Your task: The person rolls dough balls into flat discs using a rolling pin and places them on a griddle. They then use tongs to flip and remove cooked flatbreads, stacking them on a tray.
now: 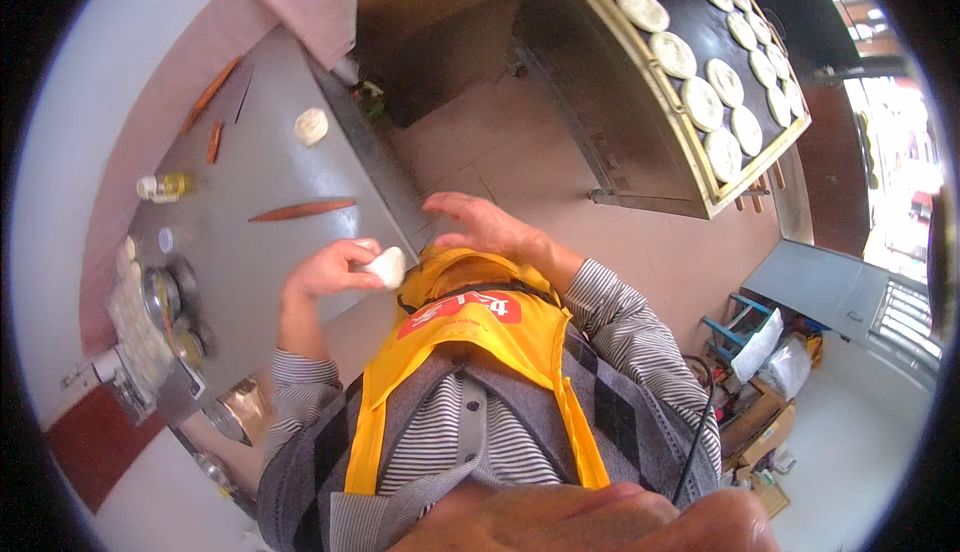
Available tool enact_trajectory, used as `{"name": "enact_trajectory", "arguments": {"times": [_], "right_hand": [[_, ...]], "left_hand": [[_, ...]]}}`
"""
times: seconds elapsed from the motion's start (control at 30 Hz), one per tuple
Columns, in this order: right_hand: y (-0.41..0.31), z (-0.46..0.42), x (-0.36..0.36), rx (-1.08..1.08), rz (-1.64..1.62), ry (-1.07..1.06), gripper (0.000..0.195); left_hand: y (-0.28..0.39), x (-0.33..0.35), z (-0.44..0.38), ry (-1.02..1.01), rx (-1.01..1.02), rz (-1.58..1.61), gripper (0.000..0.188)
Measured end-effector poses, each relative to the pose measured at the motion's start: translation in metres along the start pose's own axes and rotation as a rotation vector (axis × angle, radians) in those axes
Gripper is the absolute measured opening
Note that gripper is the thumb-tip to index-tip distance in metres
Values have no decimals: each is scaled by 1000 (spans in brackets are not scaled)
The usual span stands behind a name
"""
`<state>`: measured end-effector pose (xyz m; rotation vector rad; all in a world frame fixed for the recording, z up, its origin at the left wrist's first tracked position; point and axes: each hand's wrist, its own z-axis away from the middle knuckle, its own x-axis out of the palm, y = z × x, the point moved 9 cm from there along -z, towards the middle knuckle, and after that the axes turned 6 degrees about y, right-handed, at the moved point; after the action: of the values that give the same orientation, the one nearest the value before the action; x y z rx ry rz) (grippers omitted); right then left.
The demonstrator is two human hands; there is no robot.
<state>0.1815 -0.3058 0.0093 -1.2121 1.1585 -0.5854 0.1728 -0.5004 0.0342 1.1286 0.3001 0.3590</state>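
My left hand (330, 268) is shut on a piece of white dough (389, 267), held between thumb and fingers by the near edge of a grey worktable (300, 177). To its right my right hand (487, 226) hangs in the air in front of the yellow apron (450, 319). Its thumb and fingers are apart, with nothing between them. On the table, beyond my left hand, lies a tapered wooden rolling pin (301, 210). A round, coiled-looking dough piece (311, 127) rests farther back, near the table's right edge.
Several round flatbreads (673, 55) lie on a dark griddle (697, 12) framed in yellow, at the upper right. A bottle of yellow liquid (169, 187), a larger rolling pin (211, 94), a short wooden stick (214, 142) and metal bowls (160, 295) line the table's far left.
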Motion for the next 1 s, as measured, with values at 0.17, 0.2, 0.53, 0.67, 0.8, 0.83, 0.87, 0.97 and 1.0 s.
{"name": "enact_trajectory", "arguments": {"times": [0.17,0.2,0.53,0.67,0.8,0.83,0.87,0.97,1.0], "right_hand": [[7,41,-74,173,-515,-121,50],[24,56,-92,241,-578,-66,46],[107,147,-317,444,-307,639,25],[118,150,-437,515,3,808,27],[161,149,-562,468,278,996,25],[162,146,-586,421,384,1040,25],[173,144,-605,484,420,1048,24],[208,118,-629,313,755,859,29],[227,112,-621,345,841,768,32]], "left_hand": [[120,44,-127,-169,250,-250,35],[135,51,-154,-185,167,-353,31],[245,94,-420,-311,330,-579,29],[288,96,-547,-370,434,-565,27],[345,95,-664,-295,625,-633,26],[355,95,-686,-257,651,-665,26],[362,97,-701,-273,699,-705,24],[326,114,-760,-401,819,-1058,33],[302,122,-770,-479,845,-1275,44]]}}
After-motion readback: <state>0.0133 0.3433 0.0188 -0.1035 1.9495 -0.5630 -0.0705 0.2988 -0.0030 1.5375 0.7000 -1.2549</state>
